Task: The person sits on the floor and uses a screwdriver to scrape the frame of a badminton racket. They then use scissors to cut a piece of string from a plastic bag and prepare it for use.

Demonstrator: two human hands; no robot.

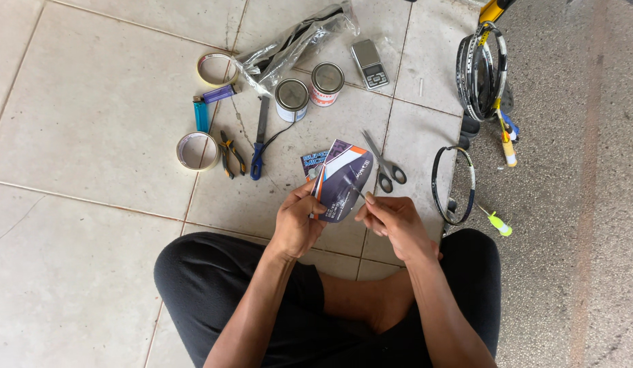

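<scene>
I sit cross-legged on a tiled floor. My left hand (297, 221) grips the left edge of a curved purple, white and orange printed card package (343, 178), held upright above my lap. At the package's right side, my right hand (391, 221) pinches a thin, string-like piece with thumb and forefinger. A second small purple card (312, 162) shows just behind the package, on the floor.
Scissors (384, 165) lie beyond the package. Farther out are two round tins (292, 98), a pocket scale (369, 64), crumpled clear plastic (289, 46), two tape rolls (196, 150), two lighters (202, 114), pliers (230, 154) and a blue-handled tool (259, 144). Racket frames (481, 68) lie right.
</scene>
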